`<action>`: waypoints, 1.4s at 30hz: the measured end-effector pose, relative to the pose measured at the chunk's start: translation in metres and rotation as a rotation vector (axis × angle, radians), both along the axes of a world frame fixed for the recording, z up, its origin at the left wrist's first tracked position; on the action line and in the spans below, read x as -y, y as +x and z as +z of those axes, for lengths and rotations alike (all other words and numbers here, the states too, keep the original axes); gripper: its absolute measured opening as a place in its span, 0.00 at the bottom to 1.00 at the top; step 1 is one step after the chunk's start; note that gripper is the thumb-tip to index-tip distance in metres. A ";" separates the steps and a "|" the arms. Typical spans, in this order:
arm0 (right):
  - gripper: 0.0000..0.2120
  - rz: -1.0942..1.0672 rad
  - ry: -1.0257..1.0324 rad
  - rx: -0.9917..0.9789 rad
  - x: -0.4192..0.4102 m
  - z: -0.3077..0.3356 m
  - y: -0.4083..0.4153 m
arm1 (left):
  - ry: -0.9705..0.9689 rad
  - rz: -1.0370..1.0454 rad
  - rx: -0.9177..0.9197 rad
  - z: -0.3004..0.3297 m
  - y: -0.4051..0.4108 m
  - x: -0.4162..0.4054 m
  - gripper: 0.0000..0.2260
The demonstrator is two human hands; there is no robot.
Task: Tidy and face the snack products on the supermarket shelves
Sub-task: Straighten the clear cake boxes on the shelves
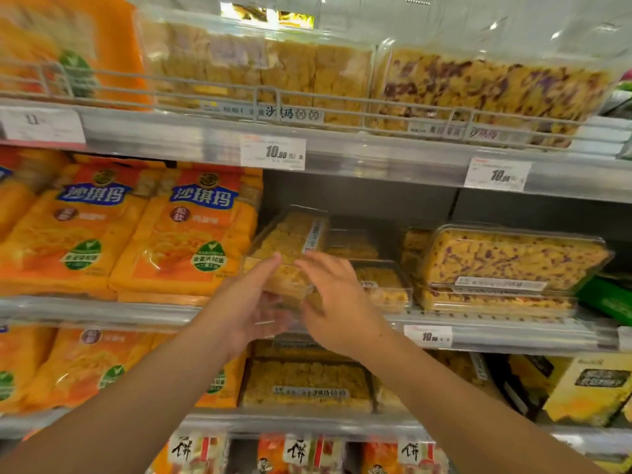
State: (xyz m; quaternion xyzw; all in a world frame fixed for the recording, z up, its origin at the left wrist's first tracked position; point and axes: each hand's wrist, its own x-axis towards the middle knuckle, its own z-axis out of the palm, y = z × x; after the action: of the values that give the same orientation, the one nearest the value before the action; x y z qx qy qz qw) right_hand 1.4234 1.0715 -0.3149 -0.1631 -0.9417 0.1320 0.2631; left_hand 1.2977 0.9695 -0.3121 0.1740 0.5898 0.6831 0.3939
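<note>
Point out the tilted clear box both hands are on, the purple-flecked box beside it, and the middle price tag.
tilted clear box point(290, 234): head view, top face.
purple-flecked box point(513, 258): head view, lid.
middle price tag point(272, 152): head view, centre.
</note>
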 end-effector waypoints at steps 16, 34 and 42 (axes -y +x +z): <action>0.39 -0.249 0.118 0.093 -0.105 0.056 0.018 | -0.038 -0.023 -0.520 0.043 -0.070 -0.010 0.25; 0.21 -0.335 0.269 0.364 -0.117 0.096 0.030 | 0.062 0.037 -0.624 0.018 -0.078 -0.024 0.31; 0.22 -0.312 0.324 0.387 -0.103 0.097 0.045 | 0.133 0.116 -0.727 0.001 -0.079 -0.019 0.24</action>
State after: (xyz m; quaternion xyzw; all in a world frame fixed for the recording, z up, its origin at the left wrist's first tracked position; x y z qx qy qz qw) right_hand 1.4680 1.1746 -0.2175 -0.2839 -0.9467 -0.0958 0.1184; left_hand 1.2191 0.9884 -0.3114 0.3967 0.6543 0.6348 0.1071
